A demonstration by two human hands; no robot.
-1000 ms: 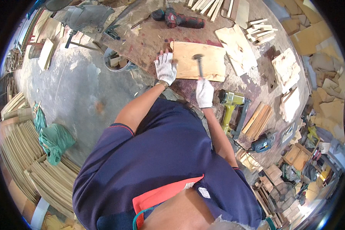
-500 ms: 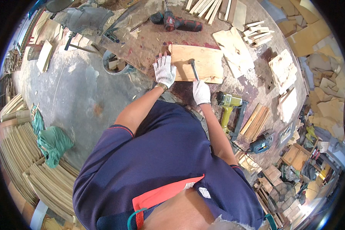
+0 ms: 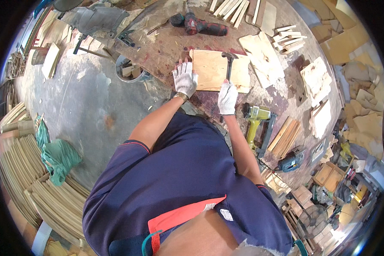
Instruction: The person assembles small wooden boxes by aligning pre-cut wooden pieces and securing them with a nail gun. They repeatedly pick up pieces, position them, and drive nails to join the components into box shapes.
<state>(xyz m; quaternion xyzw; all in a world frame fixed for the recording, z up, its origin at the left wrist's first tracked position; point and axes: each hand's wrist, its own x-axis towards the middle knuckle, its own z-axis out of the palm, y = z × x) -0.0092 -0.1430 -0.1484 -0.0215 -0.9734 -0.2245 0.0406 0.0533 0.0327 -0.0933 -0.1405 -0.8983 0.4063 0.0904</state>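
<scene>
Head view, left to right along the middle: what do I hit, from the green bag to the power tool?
Green plastic bag → bucket of wood offcuts → gloved left hand → gloved right hand gripping a claw hammer → yellow-green nail gun → blue-black power tool.

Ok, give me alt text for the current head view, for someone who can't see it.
A person's gloved right hand grips a hammer over a pale wooden board, while the gloved left hand is at the board's left edge. A yellow-green nail gun lies to the right; a red-and-black power tool lies beyond the board.
</scene>
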